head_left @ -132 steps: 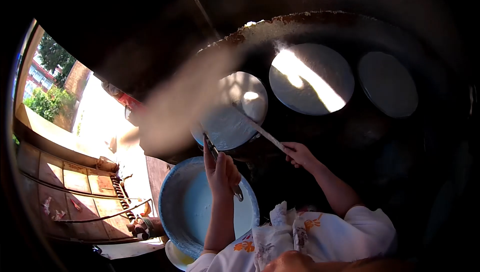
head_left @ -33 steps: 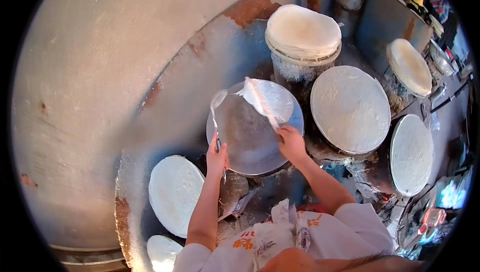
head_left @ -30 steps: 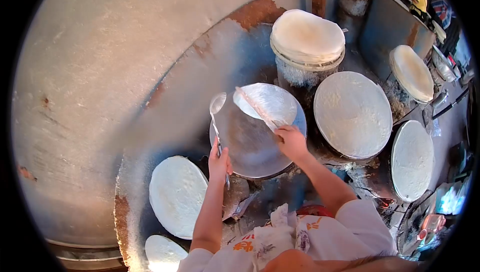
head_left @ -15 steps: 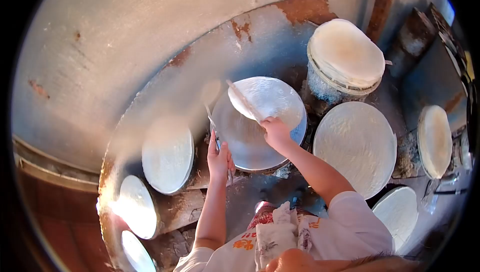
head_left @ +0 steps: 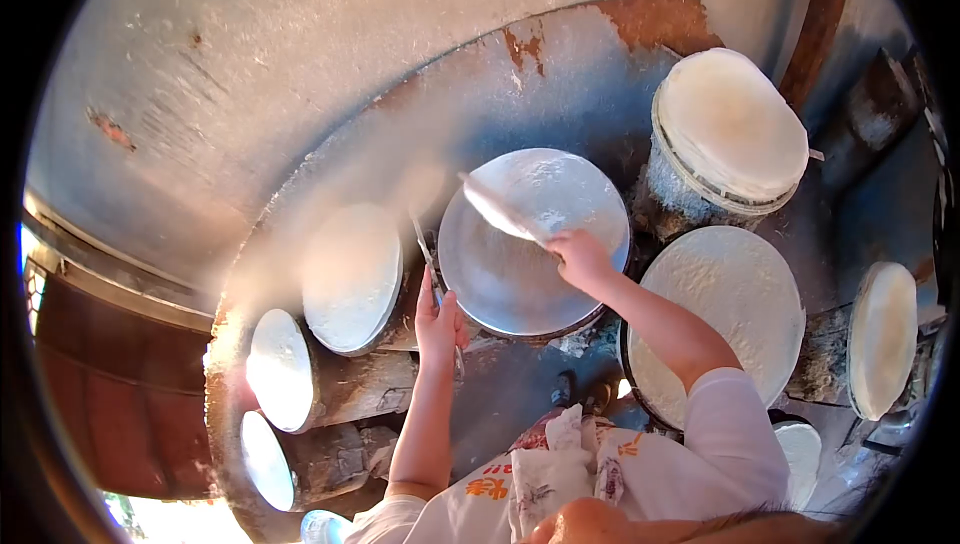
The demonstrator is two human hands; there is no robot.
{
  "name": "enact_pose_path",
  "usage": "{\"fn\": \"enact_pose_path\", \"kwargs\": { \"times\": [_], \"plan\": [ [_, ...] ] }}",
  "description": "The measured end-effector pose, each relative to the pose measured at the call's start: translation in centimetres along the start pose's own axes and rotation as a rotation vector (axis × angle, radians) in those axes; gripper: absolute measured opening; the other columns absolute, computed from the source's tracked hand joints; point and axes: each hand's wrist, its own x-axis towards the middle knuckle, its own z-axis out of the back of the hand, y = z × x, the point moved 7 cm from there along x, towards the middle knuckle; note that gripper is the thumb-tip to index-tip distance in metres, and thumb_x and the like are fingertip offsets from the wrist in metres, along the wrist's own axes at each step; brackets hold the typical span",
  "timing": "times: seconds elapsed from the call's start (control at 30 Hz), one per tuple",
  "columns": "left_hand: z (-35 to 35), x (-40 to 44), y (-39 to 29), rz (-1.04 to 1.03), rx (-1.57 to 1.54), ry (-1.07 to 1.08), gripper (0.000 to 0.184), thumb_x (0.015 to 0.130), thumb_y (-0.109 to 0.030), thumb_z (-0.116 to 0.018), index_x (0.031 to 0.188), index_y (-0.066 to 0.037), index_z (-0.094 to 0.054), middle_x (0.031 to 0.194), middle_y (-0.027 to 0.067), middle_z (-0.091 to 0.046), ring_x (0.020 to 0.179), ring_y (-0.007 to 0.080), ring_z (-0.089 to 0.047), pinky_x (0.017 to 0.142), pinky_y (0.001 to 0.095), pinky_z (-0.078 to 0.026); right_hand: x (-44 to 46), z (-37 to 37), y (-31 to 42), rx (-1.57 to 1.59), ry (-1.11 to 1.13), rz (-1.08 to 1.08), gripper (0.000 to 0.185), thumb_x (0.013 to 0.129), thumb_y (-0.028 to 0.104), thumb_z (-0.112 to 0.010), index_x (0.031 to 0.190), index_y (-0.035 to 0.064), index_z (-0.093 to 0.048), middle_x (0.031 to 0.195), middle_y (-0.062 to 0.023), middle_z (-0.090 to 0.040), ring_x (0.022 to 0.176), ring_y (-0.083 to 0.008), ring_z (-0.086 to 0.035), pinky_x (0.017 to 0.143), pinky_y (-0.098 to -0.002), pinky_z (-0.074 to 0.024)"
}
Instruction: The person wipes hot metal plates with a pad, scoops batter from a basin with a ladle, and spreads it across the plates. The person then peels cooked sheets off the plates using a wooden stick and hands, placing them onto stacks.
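My right hand [head_left: 580, 256] grips the end of a flat pale stick [head_left: 505, 212], which lies across a round griddle [head_left: 510, 299]. White batter [head_left: 560, 184] covers the far part of that griddle, and bare grey metal shows on the near part. Left of the griddle, my left hand [head_left: 438, 319] is closed round the handle of a metal ladle [head_left: 424, 244]. The ladle's bowl is blurred by haze, so its contents cannot be made out.
Batter-covered griddles stand on the left [head_left: 352, 279] and right [head_left: 722, 314]. A pale stack of flat rounds [head_left: 732, 122] tops a bucket [head_left: 680, 184] at the back right; another stack [head_left: 884, 342] is at far right. A curved metal wall [head_left: 300, 54] rises behind.
The view has swung, shifting the bucket and right griddle rightward. White batter now covers more of the central griddle. The stick has swept across it, while the ladle stays held at the left.
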Motion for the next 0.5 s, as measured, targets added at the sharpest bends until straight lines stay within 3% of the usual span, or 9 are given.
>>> {"fn": "enact_pose_path", "kwargs": {
  "times": [0.1, 0.13, 0.23, 0.33, 0.5],
  "plan": [
    [1.0, -1.5, 0.1, -0.018, 0.077, -0.017, 0.057, 0.095, -0.009, -0.045, 0.147, -0.015, -0.021, 0.051, -0.0028, -0.035, 0.036, 0.0065, -0.031, 0.032, 0.0232, -0.029, -2.3, -0.4, 1.1, 0.059, 0.125, 0.025, 0.033, 0.067, -0.001, -0.06, 0.097, 0.0093, -0.069, 0.103, -0.0047, -0.064, 0.089, -0.0317, -0.056, 0.081, -0.0398, -0.0475],
    [1.4, -2.0, 0.1, -0.033, 0.112, -0.019, 0.057, 0.095, -0.009, -0.045, 0.147, -0.015, -0.022, 0.051, -0.0026, -0.036, 0.036, 0.0067, -0.033, 0.032, 0.0234, -0.03, -3.1, 0.7, 1.9, 0.069, 0.098, 0.133, 0.03, 0.066, 0.0, -0.061, 0.094, 0.0088, -0.069, 0.103, -0.0044, -0.064, 0.09, -0.0319, -0.056, 0.079, -0.0407, -0.0475],
    [2.1, -3.0, 0.9, -0.003, 0.19, 0.013, 0.059, 0.095, -0.008, -0.047, 0.147, -0.016, -0.022, 0.05, -0.002, -0.039, 0.036, 0.0071, -0.036, 0.032, 0.0241, -0.031, -0.2, 4.9, -1.6, 0.276, 0.08, 0.114, 0.026, 0.064, 0.0, -0.06, 0.086, 0.0084, -0.07, 0.095, -0.0082, -0.065, 0.083, -0.0329, -0.059, 0.072, -0.0414, -0.048],
    [1.3, -3.1, 1.9, 0.06, 0.29, 0.039, 0.06, 0.094, -0.006, -0.049, 0.147, -0.017, -0.023, 0.049, -0.003, -0.04, 0.037, 0.0064, -0.038, 0.034, 0.0233, -0.032, 4.3, 4.6, -5.7, 0.013, -0.081, 0.106, 0.024, 0.064, 0.0, -0.06, 0.084, 0.0069, -0.07, 0.09, -0.0101, -0.065, 0.081, -0.0325, -0.06, 0.071, -0.0406, -0.048],
    [3.1, -8.3, 4.6, 0.171, 0.417, 0.053, 0.06, 0.093, -0.009, -0.053, 0.146, -0.017, -0.026, 0.053, -0.0032, -0.045, 0.038, 0.0058, -0.04, 0.036, 0.0218, -0.034, -1.8, 3.0, 0.9, 0.263, 0.1, 0.196, 0.023, 0.063, 0.0, -0.062, 0.084, 0.0056, -0.069, 0.083, -0.01, -0.065, 0.08, -0.0311, -0.06, 0.07, -0.0406, -0.0478]
  ]
}}
